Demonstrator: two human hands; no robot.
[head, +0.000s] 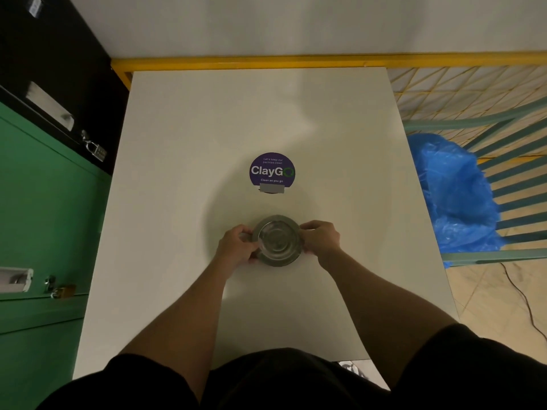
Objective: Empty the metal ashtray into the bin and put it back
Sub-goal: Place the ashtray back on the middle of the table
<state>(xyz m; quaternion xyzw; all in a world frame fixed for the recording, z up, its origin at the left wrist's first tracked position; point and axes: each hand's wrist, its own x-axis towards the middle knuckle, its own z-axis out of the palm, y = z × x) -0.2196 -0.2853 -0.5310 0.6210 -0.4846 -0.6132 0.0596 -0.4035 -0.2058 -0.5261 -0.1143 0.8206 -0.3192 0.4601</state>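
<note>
Head view: we list from the centre outward.
Metal ashtray [277,240]: round, on the white table [189,173], between our hands.
Left hand [236,246]: we grip its left rim.
Right hand [320,238]: we grip its right rim.
Purple sticker [272,170]: just beyond the ashtray.
Bin with blue liner [455,196]: right of the table.

Left hand [236,247], right hand [321,239] grip metal ashtray [277,240] rim, on white table [207,143].
</note>
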